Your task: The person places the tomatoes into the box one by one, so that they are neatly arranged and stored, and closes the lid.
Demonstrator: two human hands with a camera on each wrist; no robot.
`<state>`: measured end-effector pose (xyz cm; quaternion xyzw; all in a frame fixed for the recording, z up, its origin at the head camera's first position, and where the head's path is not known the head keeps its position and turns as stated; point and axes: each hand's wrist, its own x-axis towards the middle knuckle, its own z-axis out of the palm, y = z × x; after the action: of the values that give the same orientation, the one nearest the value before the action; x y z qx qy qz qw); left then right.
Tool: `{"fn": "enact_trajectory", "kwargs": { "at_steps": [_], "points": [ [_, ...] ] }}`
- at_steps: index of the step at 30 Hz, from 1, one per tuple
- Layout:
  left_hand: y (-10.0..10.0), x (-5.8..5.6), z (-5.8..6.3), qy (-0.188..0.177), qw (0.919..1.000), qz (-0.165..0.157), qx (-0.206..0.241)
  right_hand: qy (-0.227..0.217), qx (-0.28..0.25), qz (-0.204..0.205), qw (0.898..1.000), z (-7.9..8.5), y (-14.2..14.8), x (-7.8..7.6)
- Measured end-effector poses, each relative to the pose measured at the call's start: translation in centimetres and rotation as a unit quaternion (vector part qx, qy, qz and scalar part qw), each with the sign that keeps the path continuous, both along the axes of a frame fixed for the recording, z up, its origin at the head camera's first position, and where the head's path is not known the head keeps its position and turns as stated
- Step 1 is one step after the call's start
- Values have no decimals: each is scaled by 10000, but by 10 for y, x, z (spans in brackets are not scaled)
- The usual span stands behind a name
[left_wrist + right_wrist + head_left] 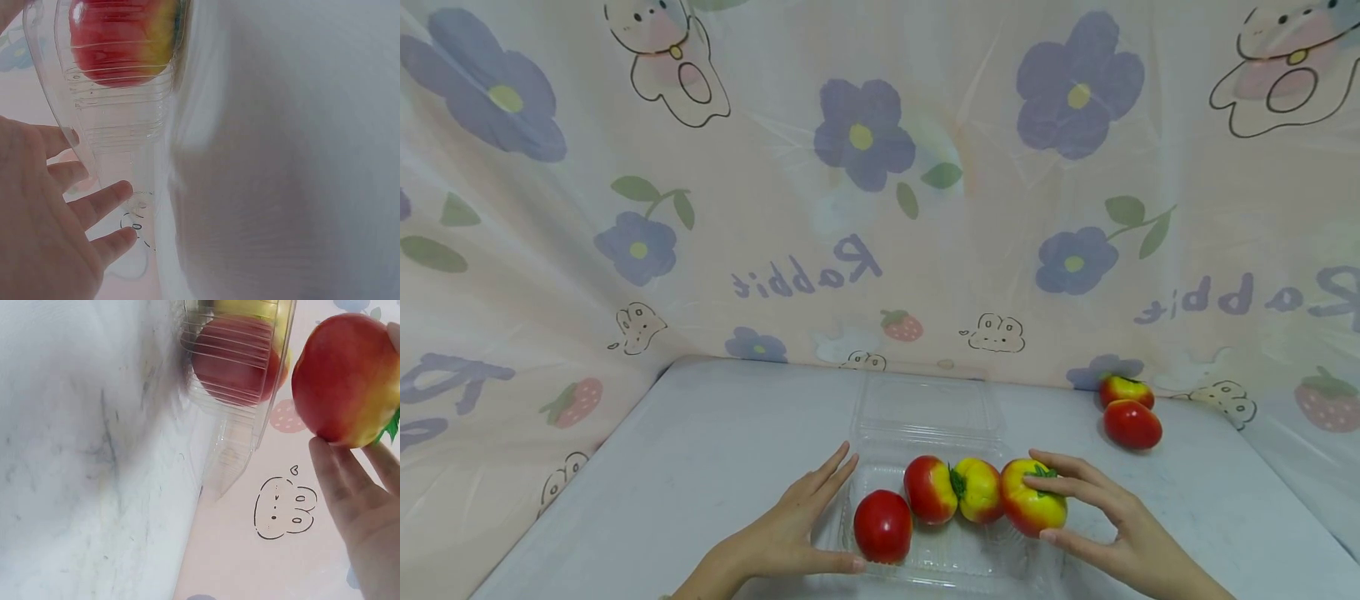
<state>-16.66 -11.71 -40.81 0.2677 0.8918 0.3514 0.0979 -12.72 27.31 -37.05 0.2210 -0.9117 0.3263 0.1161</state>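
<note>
My right hand [1120, 521] grips a red-and-yellow persimmon [1026, 504] with a green leafy top between thumb and fingers. In the right wrist view this persimmon [344, 381] is raised above the rim of a clear plastic clamshell box [955, 550], at the box's right end. Inside the box sit a red persimmon [883, 527] at the front left and two more, a red-and-yellow one [929, 490] and a mostly yellow-faced one [979, 490], with their leafy tops facing each other. My left hand [782, 533] is spread at the box's left side, fingers fairly straight along its rim.
The box's clear lid [928, 404] lies folded back toward the rear of the white table [737, 450]. Two more persimmons stand at the back right, a front one [1132, 425] and a rear one [1124, 390]. A printed curtain [925, 250] hangs behind the table and along its sides.
</note>
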Motion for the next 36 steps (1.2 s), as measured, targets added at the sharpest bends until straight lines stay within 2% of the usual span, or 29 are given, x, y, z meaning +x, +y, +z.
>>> {"fn": "enact_trajectory", "kwargs": {
  "at_steps": [6, 9, 13, 19, 25, 36],
  "points": [
    [0, 0, 0, -68, 10000, 14, 11, -263, -41, 214, 9994, 3, -4, 3],
    [0, 1, 1, -105, 9999, 23, 11, -612, -151, 313, 9975, 5, -5, 4],
    [0, 1, 2, -116, 9999, 39, -7, -1229, -337, 371, 9912, 7, -7, 5],
    [0, 1, 2, -109, 9999, 25, 6, -1513, -403, 586, 9859, 4, -9, 5],
    [-1, 1, 2, -120, 9999, 22, 22, -2006, -376, 674, 9766, 5, -13, 5],
    [0, 0, 1, -128, 9999, 31, -9, -2034, -112, 795, 9758, 1, -17, 2]
  ]
}}
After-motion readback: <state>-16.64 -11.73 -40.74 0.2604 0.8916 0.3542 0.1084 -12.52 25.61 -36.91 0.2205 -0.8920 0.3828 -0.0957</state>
